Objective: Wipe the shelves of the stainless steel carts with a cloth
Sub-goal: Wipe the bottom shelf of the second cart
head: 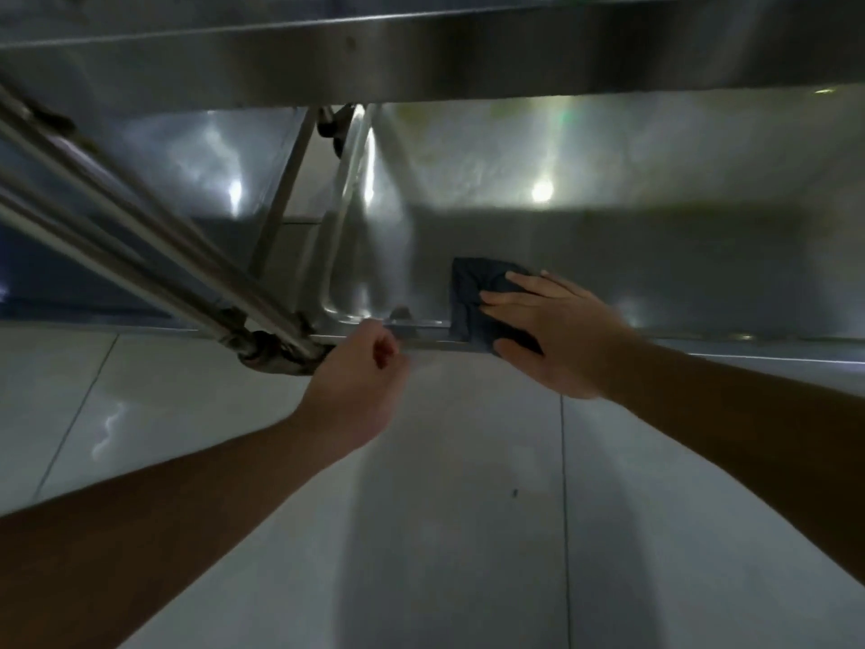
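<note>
Your right hand [557, 330] presses flat, fingers straight, on the dark cloth [477, 297], which lies at the front edge of the lower shelf [655, 255]; your left hand [360, 367] curls round that same front edge beside the corner post [154, 236]

No text, label, brand, number or sign could be read anywhere in the view (the steel surfaces showed only glare and blurred reflections).
</note>
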`<control>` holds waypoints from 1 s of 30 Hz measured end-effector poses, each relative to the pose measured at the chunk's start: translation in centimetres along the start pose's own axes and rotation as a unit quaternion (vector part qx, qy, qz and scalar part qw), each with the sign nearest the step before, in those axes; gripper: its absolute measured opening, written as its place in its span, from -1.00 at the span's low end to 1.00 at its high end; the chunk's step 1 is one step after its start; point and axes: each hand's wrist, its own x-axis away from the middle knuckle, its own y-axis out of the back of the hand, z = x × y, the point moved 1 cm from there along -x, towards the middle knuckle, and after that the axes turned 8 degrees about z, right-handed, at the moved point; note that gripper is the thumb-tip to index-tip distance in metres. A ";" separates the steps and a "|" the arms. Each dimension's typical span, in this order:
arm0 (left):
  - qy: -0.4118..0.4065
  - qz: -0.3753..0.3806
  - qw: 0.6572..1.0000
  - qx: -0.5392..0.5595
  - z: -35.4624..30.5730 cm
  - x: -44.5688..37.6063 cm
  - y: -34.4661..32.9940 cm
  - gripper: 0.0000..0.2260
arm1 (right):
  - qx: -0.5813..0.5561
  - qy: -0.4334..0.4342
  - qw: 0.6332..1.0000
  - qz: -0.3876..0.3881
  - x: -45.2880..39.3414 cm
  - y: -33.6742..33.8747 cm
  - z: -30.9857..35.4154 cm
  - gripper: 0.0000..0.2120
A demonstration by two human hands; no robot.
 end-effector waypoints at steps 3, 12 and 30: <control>-0.138 -0.007 0.989 -0.059 -3.3 -1.1 -1.9 -0.96 | 0.001 -0.028 1.000 0.002 4.0 0.3 -3.6 -0.36; -0.282 0.080 0.874 -0.387 -7.4 -0.7 -9.8 -0.36 | -0.027 -0.091 0.996 -0.003 13.6 0.4 -12.1 -0.37; -0.417 0.100 0.815 -0.389 -20.5 -0.4 -24.7 -0.30 | -0.015 -0.170 0.984 -0.051 27.3 -0.5 -24.8 -0.41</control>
